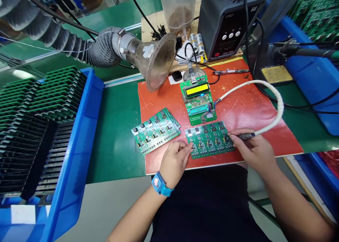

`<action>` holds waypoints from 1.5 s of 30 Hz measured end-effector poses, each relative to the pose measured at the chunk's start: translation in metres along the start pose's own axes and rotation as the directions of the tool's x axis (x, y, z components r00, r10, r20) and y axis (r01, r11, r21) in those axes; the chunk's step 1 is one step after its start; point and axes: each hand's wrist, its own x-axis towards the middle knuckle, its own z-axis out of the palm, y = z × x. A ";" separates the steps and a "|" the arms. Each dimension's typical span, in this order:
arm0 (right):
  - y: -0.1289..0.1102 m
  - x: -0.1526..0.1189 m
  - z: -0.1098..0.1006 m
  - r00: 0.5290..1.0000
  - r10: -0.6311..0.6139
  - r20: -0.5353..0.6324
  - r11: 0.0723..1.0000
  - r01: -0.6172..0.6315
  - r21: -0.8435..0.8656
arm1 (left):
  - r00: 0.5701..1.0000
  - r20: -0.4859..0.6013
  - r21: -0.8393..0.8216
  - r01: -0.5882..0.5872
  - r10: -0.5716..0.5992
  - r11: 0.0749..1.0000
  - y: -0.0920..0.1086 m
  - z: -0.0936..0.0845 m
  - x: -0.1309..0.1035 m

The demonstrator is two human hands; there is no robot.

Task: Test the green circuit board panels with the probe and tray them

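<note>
A green circuit board panel (209, 141) with several small digit displays lies on the red mat (164, 164) near its front edge. My left hand (176, 159) pinches the panel's left edge between thumb and fingers. In my right hand (251, 146) is a dark probe (246, 136) on a white cable, its tip at the panel's right edge. That cable (278, 93) loops back to a green programmer board (198, 99) with a lit yellow screen. To the left, another panel (157, 130) rests on top of at least one more.
Left stands a blue bin (90, 100) with racked boards (58, 90). A fume extraction funnel (161, 62) overhangs the mat's back. Behind are a soldering station (229, 26) and a pen (230, 72); another blue bin (304, 72) of boards is at right.
</note>
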 end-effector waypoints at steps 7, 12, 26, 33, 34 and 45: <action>0.002 0.000 0.000 1.000 0.006 0.004 1.000 -0.006 0.011 | 0.999 -0.036 0.029 0.014 -0.013 0.999 0.004 0.003 -0.001; 0.001 -0.001 0.000 1.000 0.012 0.002 1.000 -0.012 0.002 | 0.997 -0.069 0.043 0.035 -0.032 0.998 0.006 0.005 -0.004; 0.000 0.000 -0.001 1.000 0.017 0.003 1.000 -0.017 -0.017 | 0.999 -0.003 -0.005 -0.036 0.036 0.999 0.011 0.007 0.010; 0.001 0.000 0.000 1.000 0.027 0.003 0.999 -0.027 -0.032 | 0.999 -0.037 -0.020 -0.021 0.021 1.000 0.012 0.019 0.015; 0.001 0.000 0.000 1.000 0.026 -0.002 0.999 -0.026 -0.036 | 0.999 -0.036 -0.027 -0.021 0.020 0.999 0.012 0.019 0.015; -0.001 0.001 0.000 0.999 0.032 0.003 0.999 -0.032 -0.026 | 1.000 -0.025 -0.053 -0.001 0.000 0.999 0.013 0.018 0.014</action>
